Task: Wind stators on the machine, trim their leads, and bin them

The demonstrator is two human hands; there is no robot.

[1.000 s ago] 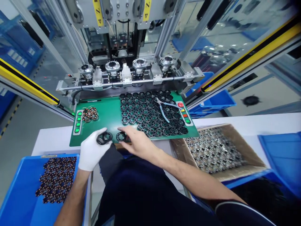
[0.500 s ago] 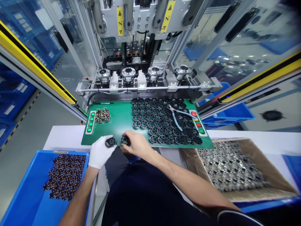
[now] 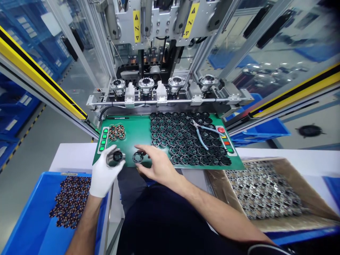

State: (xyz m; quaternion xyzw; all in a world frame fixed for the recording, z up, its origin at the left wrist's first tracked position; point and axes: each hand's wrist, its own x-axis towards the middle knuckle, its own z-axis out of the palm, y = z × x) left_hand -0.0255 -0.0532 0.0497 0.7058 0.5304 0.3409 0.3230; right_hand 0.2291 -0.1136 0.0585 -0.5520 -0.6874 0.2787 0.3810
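Observation:
My left hand, in a white glove, holds a black-lined stator core between thumb and fingers, its round opening facing up and its metal side showing at the right. A second stator core, a black toothed ring, sits between the thumb and forefinger of my bare right hand. Both hands are over the front edge of the green work plate, a short gap between them. Rows of similar black stator cores cover the plate's right side. Several copper-wound stators lie at its left.
Blue-handled cutters rest on the rows. Button panels flank the plate. Behind stands a winding machine with metal fixtures. A blue bin holds wound stators at left; a lined box holds metal rings at right.
My hands have moved apart, the left one shifting left with its core. Both cores are now turned so their round openings show more, and my right fingers are spread wider around theirs.

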